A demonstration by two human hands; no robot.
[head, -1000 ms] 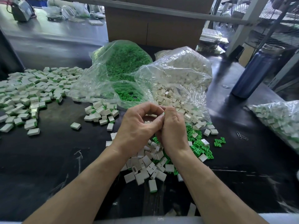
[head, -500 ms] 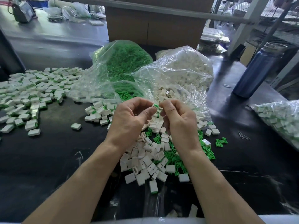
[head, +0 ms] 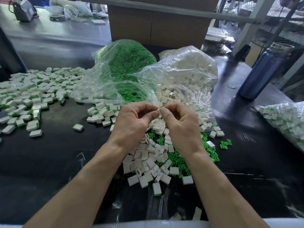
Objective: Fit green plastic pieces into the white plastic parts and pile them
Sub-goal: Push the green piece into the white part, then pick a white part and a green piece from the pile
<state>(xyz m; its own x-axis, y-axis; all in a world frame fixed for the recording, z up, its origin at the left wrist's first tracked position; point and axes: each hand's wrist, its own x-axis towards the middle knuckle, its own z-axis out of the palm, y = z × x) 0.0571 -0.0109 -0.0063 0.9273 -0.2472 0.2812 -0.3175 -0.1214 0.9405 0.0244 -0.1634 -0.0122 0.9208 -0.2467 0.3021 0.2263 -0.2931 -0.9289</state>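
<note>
My left hand [head: 134,122] and my right hand [head: 179,122] meet fingertip to fingertip above the table, both pinching one small white part with a green piece [head: 158,110] at it. Below them lies a loose heap of white parts [head: 148,162] mixed with green pieces [head: 212,152]. A wide spread of fitted white-and-green parts [head: 32,94] covers the table on the left. Behind my hands stand an open clear bag of green pieces [head: 126,63] and an open clear bag of white parts [head: 184,71].
A blue bottle [head: 261,71] stands at the right. Another clear bag of fitted parts [head: 286,119] lies at the right edge, with paper clips [head: 248,138] near it. A cardboard box [head: 156,23] sits behind the bags. The table top [head: 49,162] is black.
Both hands have risen from the loose heap and opened slightly apart, now pinching the small part between their fingertips higher up, near the mouth of the white-parts bag.
</note>
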